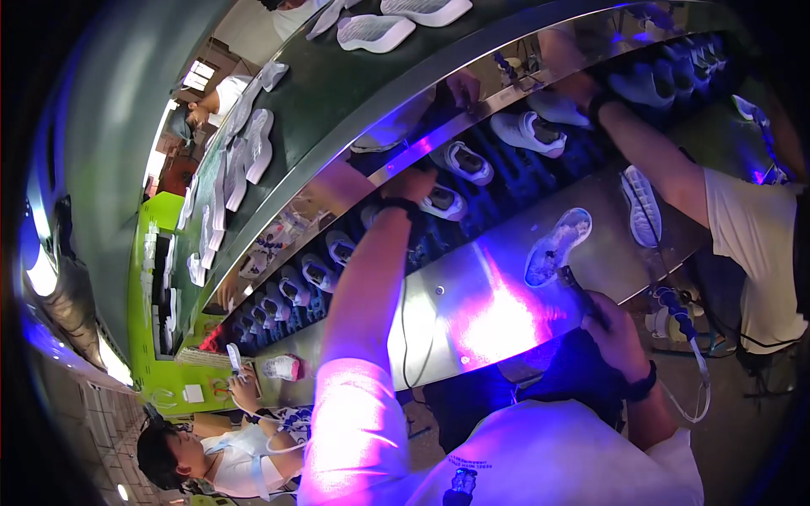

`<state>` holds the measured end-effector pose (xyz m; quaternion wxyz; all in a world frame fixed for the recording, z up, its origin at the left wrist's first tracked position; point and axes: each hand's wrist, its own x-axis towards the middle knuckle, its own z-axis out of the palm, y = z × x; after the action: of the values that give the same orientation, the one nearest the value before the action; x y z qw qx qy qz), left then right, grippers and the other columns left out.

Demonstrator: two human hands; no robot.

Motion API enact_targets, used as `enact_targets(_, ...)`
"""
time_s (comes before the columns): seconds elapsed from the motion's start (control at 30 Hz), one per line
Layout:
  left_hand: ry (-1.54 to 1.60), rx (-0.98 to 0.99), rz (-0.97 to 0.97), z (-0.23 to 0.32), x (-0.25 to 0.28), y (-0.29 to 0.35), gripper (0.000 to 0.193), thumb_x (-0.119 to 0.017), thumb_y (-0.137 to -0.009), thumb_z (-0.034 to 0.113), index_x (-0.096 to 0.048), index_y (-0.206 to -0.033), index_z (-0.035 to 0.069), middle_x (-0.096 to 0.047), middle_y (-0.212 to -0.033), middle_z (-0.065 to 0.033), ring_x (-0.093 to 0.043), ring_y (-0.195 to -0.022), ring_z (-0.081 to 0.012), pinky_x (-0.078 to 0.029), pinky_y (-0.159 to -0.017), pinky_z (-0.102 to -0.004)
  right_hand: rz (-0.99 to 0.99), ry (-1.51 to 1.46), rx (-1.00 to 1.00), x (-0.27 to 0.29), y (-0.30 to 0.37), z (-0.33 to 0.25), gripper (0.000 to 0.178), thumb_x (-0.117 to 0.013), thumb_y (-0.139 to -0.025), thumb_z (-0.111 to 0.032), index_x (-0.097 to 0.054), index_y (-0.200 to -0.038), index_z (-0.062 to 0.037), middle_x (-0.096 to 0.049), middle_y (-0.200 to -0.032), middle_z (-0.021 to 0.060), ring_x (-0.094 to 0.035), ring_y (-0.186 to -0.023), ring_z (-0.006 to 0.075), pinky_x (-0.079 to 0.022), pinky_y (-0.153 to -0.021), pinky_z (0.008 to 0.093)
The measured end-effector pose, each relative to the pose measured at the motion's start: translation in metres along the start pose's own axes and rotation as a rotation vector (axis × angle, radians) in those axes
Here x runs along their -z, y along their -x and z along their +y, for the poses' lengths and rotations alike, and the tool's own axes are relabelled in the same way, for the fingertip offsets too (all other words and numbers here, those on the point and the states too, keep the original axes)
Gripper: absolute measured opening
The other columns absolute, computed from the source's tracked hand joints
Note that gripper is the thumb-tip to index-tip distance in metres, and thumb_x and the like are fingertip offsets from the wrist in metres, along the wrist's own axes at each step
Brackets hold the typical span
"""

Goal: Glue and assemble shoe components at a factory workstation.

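Observation:
My left hand (409, 184) reaches up to the row of shoes, beside a white sneaker (445, 202) on the dark conveyor; its fingers are in shadow and partly hidden. Low on the right, my right hand (620, 333) is closed round a dark, flat, brush-like tool (582, 295). The tool's far end is at the heel end of a loose shoe sole (557, 247), which lies on the metal worktop (439, 329) with its hollow inner side up. Bright violet and pink light falls on the worktop and my left sleeve.
More sneakers (316, 271) line the conveyor. Above it, a green belt (308, 118) carries several pale soles (375, 32). Another sole (643, 207) lies at right, near a co-worker's arm (650, 152). A second co-worker (240, 460) sits lower left. A blue jointed hose (675, 308) stands right of my hand.

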<state>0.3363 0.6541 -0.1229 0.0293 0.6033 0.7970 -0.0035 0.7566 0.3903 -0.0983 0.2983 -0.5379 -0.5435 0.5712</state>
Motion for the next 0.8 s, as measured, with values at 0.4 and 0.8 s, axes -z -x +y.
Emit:
enact_targets(0.4, -0.106, -0.239, -0.353, -0.036, -0.028, -0.011, 0.022, -0.056, -0.093, 0.023, -0.069, -0.101, 0.008, -0.072, -0.088, -0.0178, -0.073, -0.09, -0.0346, -0.056, -0.081, -0.0483, 0.014, 0.162, 0.145, 0.008, -0.011, 0.022, 0.042, -0.067, -0.091, -0.003, -0.059, -0.132, -0.0002, -0.068, -0.097, 0.008, -0.064, -0.087, 0.0139, -0.053, -0.081, 0.0312)
enact_targets(0.8, -0.044, -0.212, 0.009, 0.024, -0.105, -0.103, 0.041, -0.049, -0.096, 0.042, -0.075, -0.105, 0.011, -0.073, -0.112, -0.0189, -0.069, -0.106, -0.0409, -0.053, -0.094, -0.0544, 0.228, 0.053, 0.187, 0.021, -0.003, 0.009, 0.038, -0.077, -0.078, -0.011, -0.071, -0.115, -0.0048, -0.072, -0.087, 0.0142, -0.071, -0.079, 0.0315, -0.056, -0.075, 0.0393)
